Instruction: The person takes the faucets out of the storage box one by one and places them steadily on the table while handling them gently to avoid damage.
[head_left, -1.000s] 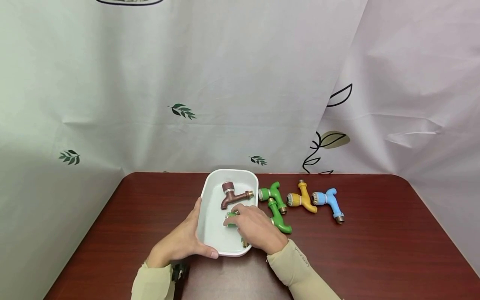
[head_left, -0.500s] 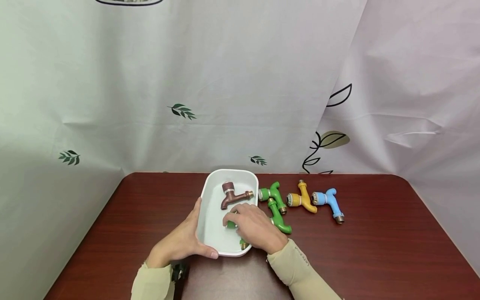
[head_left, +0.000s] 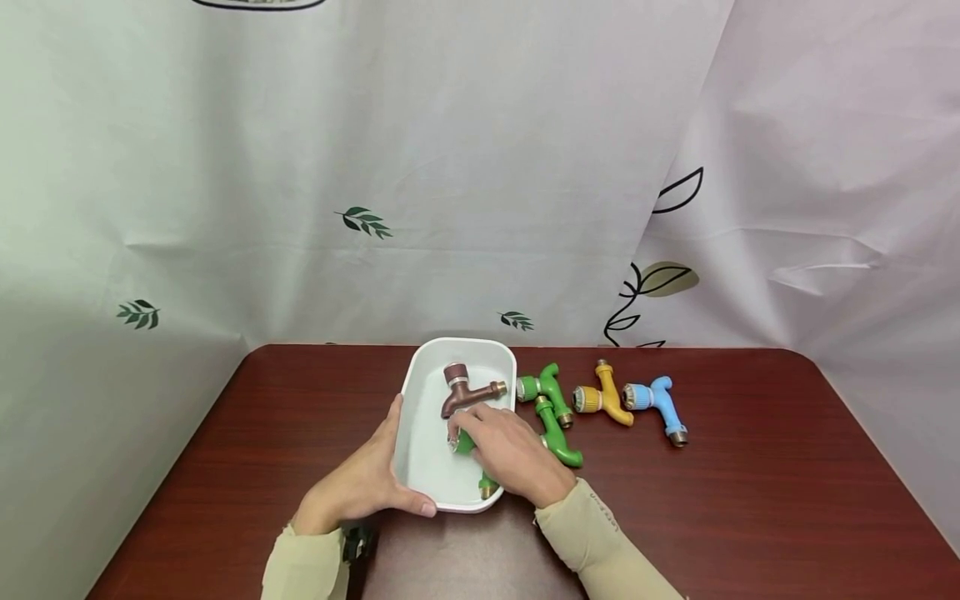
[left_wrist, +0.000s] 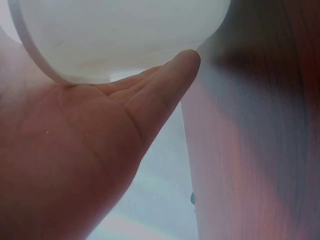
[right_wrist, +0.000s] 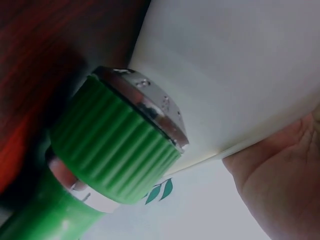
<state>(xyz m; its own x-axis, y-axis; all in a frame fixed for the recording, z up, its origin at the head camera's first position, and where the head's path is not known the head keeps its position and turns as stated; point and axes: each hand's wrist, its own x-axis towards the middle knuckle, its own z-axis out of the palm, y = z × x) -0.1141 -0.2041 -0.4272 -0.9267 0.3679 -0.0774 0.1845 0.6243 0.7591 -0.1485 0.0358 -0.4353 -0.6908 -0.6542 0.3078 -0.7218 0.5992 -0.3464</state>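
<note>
A white tray [head_left: 422, 467] stands on the table, with a brown faucet [head_left: 465, 393] lying in its far half. In the head view my left hand [head_left: 360, 483] steadies the tray, straight fingers along its left wall and thumb at the near rim. My right hand [head_left: 513, 450] reaches over the right rim and holds a green faucet by its handle [head_left: 462, 442] in the tray. The hand covers the faucet's middle; its brass end [head_left: 487, 490] shows below. Close in the right wrist view is the green ribbed handle [right_wrist: 115, 137] of a faucet outside the tray.
Two green faucets lie close to the tray's right side, one farther back [head_left: 551, 390], one nearer and partly behind my right hand [head_left: 558, 437]. A yellow faucet [head_left: 609, 396] and a light blue faucet [head_left: 662, 404] lie farther right. A patterned cloth [head_left: 480, 167] hangs behind the table.
My right hand's fingers have shifted around the green faucet's handle. More of that faucet's brass end shows now. The left hand and the tray stay in place.
</note>
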